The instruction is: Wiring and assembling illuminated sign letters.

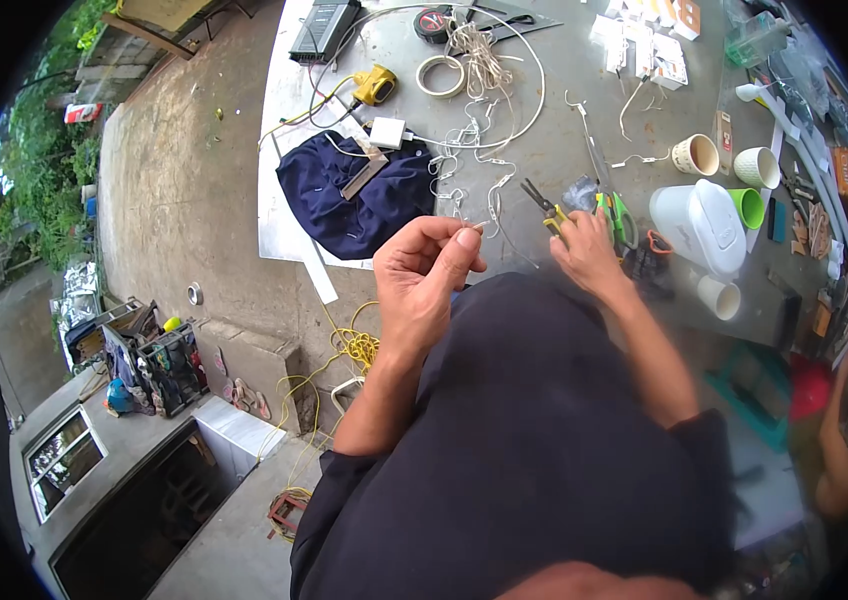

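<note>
My left hand (426, 275) is raised in front of me, thumb and forefinger pinched on the end of a thin wire. That wire belongs to a clear string of small light modules (496, 195), which lies looped on the table beyond the hand. My right hand (586, 252) is on the table to the right, its fingers closed on the yellow handles of long-nose pliers (541, 198). The dark jaws point away to the left. Green-handled scissors (624, 222) lie right beside that hand. Left of the wire is a bunched navy cloth (344, 215).
On the grey table (554, 110) stand a white lidded container (699, 225), cups and a green cup (747, 207). Farther back lie a tape roll (441, 76), a tape measure (433, 25) and a yellow plug adapter (375, 86). Another person's arm (837, 440) shows at right.
</note>
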The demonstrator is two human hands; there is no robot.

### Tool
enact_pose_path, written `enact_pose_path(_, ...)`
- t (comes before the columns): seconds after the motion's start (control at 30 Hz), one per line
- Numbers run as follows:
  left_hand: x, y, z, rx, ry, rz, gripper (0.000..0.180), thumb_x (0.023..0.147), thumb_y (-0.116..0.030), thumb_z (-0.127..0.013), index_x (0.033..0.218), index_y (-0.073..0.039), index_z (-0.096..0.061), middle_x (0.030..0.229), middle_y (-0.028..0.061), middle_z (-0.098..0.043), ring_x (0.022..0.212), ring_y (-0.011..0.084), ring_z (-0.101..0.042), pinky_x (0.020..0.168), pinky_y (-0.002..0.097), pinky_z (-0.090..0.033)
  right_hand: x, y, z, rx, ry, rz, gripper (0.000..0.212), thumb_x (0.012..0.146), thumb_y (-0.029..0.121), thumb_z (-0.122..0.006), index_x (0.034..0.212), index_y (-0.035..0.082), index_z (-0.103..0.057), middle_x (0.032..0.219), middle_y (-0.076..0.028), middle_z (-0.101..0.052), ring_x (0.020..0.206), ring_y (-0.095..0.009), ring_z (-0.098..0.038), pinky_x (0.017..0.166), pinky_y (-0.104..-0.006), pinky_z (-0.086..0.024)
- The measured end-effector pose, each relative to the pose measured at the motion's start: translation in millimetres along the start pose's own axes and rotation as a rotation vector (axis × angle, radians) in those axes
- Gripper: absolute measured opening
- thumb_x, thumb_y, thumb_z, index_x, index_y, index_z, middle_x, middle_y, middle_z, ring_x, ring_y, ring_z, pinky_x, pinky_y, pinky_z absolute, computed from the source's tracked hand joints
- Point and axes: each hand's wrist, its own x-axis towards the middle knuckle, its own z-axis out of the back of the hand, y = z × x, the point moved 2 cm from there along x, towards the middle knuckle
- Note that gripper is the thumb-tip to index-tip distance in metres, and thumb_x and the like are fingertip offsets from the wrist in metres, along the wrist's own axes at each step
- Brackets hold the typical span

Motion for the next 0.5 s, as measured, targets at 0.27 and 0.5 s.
enact_pose_path(0.27,13.6,-20.5,22.3,-0.166,0.061,-0.129,0.012,0.094,-0.006,-0.070,0.102,0.002,-0.069,0.083,0.0062,-0.070,0.073,0.0081,-0.065,0.058,0.0200,-0.046,20.8,103.9,111.7,0.636,-0.076,-0.354,0.025,0.087,0.011,-0.072,0.100,-0.006,-0.059,0.119,-0.024,-0.057,0.092,-0.041,-0.063,0.078,-0.0412,-0.052)
enact_pose_path(0.5,7.8,-38.2,37.7,-0.317,0.168,-0.232,0.011,0.094,-0.001,-0.068,0.104,0.004,-0.068,0.093,0.0106,-0.071,0.078,0.0106,-0.067,0.062,0.0213,-0.051,33.7,189.3,161.7,0.166,-0.291,-0.104,0.030,0.073,0.008,-0.082,0.089,-0.002,-0.059,0.117,-0.023,-0.057,0.097,-0.040,-0.062,0.083,-0.0439,-0.051)
